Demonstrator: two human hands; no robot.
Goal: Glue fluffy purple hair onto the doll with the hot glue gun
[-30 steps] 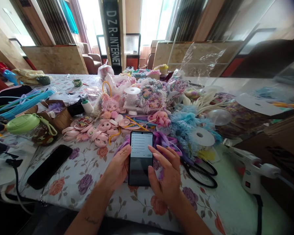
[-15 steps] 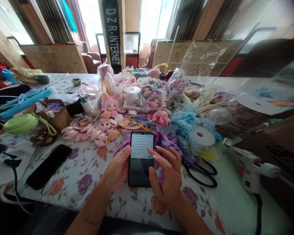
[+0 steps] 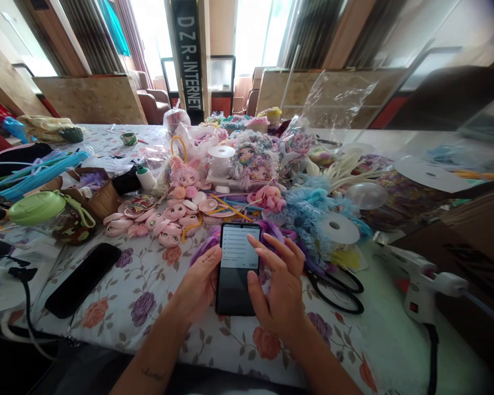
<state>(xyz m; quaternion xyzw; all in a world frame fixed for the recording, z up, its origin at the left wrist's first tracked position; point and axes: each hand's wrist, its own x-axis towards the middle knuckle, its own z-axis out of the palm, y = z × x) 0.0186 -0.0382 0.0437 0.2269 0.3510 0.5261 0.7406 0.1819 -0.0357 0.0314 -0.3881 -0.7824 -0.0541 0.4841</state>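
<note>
A black smartphone (image 3: 235, 291) with a lit list on its screen is held upright near the table's front. My left hand (image 3: 200, 288) grips its left edge, thumb along the side; the fingers behind it are hidden. Over the right half of the screen hovers my right hand (image 3: 279, 285), fingers spread, the index fingertip at the upper part of the list. Whether that fingertip touches the glass I cannot tell. Purple fluffy material (image 3: 267, 227) lies just behind the phone. Black-handled scissors (image 3: 337, 291) rest to the right of my right hand.
Pink doll faces (image 3: 169, 233), blue ruffled fabric (image 3: 308, 203) and a white ribbon spool (image 3: 340, 228) crowd the table beyond the phone. A glue gun (image 3: 424, 282) stands at the right. On the left lie a black flat case (image 3: 82, 280) and a green-lidded bottle (image 3: 37, 207).
My right index finger has moved up the screen, from the list's lower part to its upper part. My left hand and the phone stay nearly in place.
</note>
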